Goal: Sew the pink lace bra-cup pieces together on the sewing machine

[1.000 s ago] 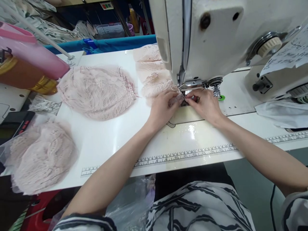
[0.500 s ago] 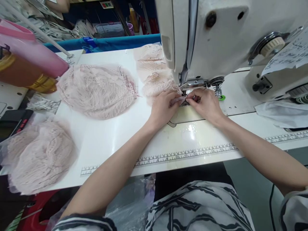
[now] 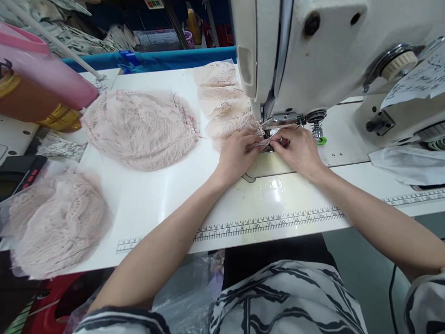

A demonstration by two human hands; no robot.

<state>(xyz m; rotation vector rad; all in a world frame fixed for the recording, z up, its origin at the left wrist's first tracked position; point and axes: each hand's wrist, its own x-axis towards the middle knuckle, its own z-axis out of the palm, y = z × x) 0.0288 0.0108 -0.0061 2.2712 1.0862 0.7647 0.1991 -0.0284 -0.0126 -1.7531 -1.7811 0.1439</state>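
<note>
My left hand [image 3: 239,153] is closed on a strip of pale pink lace fabric [image 3: 229,123] just in front of the sewing machine's needle area. Opposite it, my right hand [image 3: 295,148] pinches the fabric's near edge between thumb and fingers. Both hands sit low at the presser foot of the white sewing machine [image 3: 313,60], whose lower end hides part of the cloth. More of the gathered lace trails behind the left hand, up the table. The fingertips partly cover the piece between them.
Lace pieces lie in a flat pile [image 3: 142,130] and a crumpled bundle [image 3: 62,222] on the left of the white table [image 3: 163,208]. A pink jug [image 3: 48,65] and an amber bottle [image 3: 31,102] stand at the far left. A printed ruler [image 3: 271,223] runs along the front edge.
Both hands keep their hold on the lace with hardly any movement. The view has shifted slightly, so the machine appears a little further right. A co-worker's arm at the top left is gone from view.
</note>
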